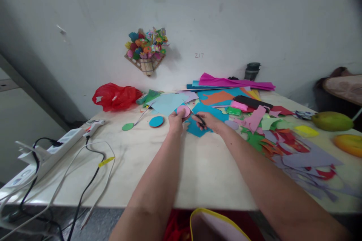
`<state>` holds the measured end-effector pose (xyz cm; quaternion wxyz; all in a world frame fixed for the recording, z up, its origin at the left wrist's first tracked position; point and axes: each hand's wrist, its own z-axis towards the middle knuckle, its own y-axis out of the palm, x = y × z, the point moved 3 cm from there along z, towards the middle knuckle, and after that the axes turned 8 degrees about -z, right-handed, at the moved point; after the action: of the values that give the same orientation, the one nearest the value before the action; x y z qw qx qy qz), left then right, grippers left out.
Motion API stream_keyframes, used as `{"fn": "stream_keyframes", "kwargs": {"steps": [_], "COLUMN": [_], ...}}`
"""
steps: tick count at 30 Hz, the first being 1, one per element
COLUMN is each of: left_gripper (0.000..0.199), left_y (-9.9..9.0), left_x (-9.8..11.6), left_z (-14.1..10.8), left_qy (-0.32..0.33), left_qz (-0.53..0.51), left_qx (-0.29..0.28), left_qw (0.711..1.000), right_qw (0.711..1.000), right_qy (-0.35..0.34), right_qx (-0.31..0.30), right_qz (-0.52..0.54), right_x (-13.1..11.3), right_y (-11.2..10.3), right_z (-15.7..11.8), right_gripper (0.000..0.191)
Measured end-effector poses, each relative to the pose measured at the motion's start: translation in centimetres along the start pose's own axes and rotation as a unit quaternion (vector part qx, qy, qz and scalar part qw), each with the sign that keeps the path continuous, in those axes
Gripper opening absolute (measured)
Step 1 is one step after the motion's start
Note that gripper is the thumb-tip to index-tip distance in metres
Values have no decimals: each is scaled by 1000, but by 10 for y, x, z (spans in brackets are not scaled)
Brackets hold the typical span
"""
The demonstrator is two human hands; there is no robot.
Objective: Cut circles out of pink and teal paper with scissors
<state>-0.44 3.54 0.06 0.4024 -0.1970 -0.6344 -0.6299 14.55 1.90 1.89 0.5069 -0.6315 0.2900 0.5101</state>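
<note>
My left hand (177,120) pinches a pink paper circle (183,111) that lies against a piece of blue paper. In my right hand (207,120) are black-handled scissors (200,119), their blades reaching up and left to the edge of the pink circle. Beneath and behind the scissors spreads a larger blue sheet (216,113) with jagged edges. To the left of my hands a blue paper circle (156,121) and a smaller green one (128,126) lie on the table. A pale blue sheet (166,102) is just beyond my left hand.
Paper scraps (291,147) cover the table's right side, beside two fruits (332,121). A black phone-like object (251,102) and rolled magenta paper (234,81) lie behind. On the left are a red plastic bag (115,97) and a white power strip (48,156) with cables.
</note>
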Motion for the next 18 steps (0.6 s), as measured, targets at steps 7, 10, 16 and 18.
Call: {"fn": "stream_keyframes", "kwargs": {"steps": [7, 10, 16, 18], "left_gripper": [32, 34, 36, 36], "left_y": [1, 1, 0, 0], "left_x": [1, 1, 1, 1], "left_z": [-1, -2, 1, 2], "left_qy": [6, 9, -7, -19], "left_qz": [-11, -12, -4, -5], "left_qx": [-3, -6, -9, -21], "left_qw": [1000, 1000, 1000, 1000], "right_qw": [1000, 1000, 1000, 1000], "right_qy": [4, 11, 11, 5], "right_qx": [6, 10, -15, -27], "right_qz": [-2, 4, 9, 15], "right_x": [-5, -7, -1, -1], "right_y": [1, 1, -1, -2], "right_z": [-3, -4, 0, -1], "right_gripper": [27, 23, 21, 22]}}
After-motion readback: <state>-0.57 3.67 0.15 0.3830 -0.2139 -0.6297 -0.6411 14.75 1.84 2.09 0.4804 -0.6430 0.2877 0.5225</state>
